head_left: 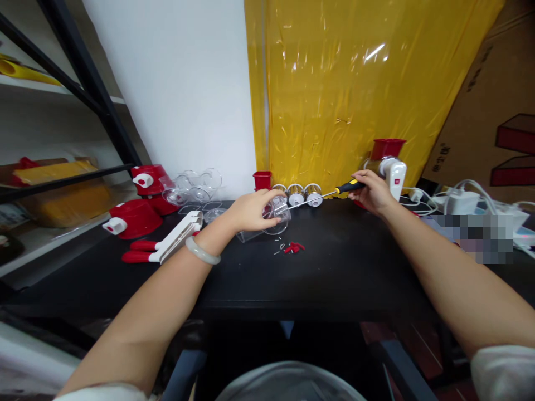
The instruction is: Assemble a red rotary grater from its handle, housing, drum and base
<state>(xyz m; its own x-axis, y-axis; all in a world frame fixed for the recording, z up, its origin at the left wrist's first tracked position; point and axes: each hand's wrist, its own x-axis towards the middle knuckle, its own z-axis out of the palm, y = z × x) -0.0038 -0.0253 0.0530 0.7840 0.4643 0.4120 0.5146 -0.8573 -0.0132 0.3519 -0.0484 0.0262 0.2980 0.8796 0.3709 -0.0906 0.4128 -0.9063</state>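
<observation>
My left hand (pixel 258 211) is closed round a clear plastic part (pixel 281 207), its thumb and fingers on either side of it. In my right hand (pixel 373 192) is a screwdriver (pixel 345 187) with a black and yellow handle, its long shaft slanting down to the left. The tip reaches the clear part; whether it sits in a screw I cannot make out. Small red pieces (pixel 294 247) and a few tiny metal bits (pixel 282 245) lie on the black table (pixel 259 284) just below the hands.
Red bases with white knobs (pixel 132 219), clear plastic housings (pixel 196 186) and red-and-white handles (pixel 175 239) stand at left. Behind are metal drums (pixel 313 195) and a red hopper (pixel 262 180). At right are a white-and-red machine (pixel 395 175) and white chargers with cables (pixel 462 200).
</observation>
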